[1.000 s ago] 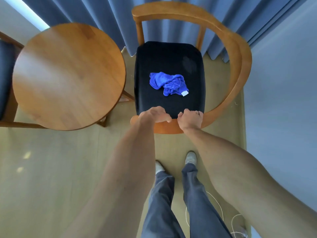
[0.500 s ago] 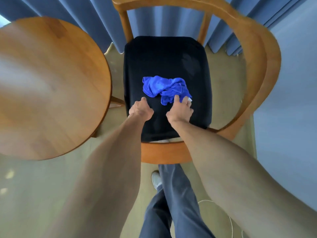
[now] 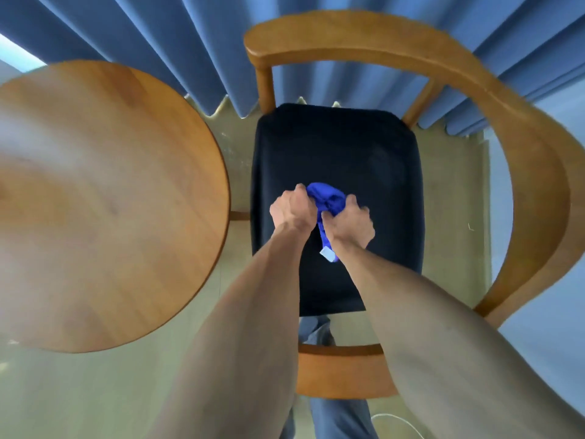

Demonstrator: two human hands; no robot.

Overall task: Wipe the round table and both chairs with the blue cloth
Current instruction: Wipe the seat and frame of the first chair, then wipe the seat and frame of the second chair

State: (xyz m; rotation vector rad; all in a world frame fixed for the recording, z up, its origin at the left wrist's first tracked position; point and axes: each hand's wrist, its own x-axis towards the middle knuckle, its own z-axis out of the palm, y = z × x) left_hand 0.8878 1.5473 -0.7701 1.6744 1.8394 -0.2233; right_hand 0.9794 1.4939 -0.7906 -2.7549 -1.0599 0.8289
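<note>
Your way onto the dark seat [image 3: 342,147] lies open from above and on the side facing the round table [image 3: 104,198] — but the chair's curved wooden armrest [image 3: 535,172] walls off its far, right and near sides.

One head-worn wide-angle view looks steeply down, close over the chair [image 3: 535,172], its seat at 12 o'clock, the surface [image 3: 104,198] at 9, curtains [image 3: 177,36] along the top.
</note>
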